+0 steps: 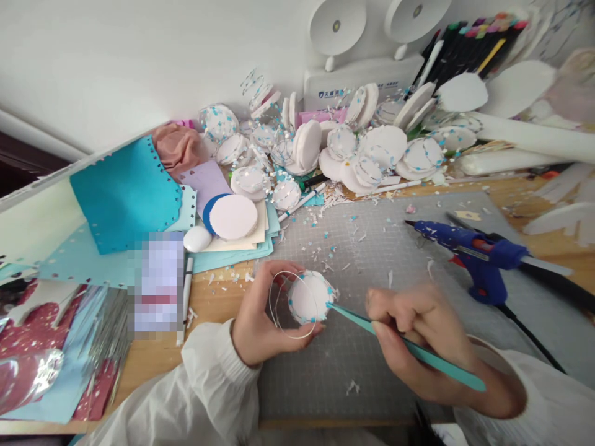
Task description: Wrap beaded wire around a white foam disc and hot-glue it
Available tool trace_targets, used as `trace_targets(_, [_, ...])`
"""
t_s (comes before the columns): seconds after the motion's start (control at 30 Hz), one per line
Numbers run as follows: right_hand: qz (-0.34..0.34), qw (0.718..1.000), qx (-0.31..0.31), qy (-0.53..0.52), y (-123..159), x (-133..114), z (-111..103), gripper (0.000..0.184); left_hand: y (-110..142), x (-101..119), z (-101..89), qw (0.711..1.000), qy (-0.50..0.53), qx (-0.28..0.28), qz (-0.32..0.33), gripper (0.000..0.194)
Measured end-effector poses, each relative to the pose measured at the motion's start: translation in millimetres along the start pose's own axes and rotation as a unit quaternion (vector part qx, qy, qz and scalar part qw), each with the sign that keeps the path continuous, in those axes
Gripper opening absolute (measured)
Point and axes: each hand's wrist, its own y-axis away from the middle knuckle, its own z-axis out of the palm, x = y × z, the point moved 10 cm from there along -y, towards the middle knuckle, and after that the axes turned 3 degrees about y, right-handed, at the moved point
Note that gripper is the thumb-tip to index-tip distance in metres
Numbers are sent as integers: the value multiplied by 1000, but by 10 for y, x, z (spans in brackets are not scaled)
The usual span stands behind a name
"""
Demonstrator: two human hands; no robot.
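My left hand (263, 316) curls its fingers and thumb around a small round white disc (307, 298) whose rim carries tiny blue pieces. A thin pale wire ring (275, 323) loops up from the disc, in front of those fingers. In my right hand (418, 334) is a pair of turquoise tweezers (430, 358), gripped along the middle. The tweezers' tip meets the right rim of the disc at a small blue piece. Whether the tip is closed on that piece is too small to tell. Both hands are above the grey cutting mat (297, 387).
A blue glue gun (469, 244) lies on the mat at right, its cord running forward. Several finished white discs with wire coils (367, 170) crowd the back. Stacked coloured paper (125, 192) and a blurred phone (158, 282) lie left. Paper scraps dot the mat.
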Motion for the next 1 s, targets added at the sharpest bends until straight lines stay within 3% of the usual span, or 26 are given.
trace_targets(1.0, [76, 988, 3, -134, 45, 164, 19, 17, -14, 99, 1, 999, -37, -10, 32, 59])
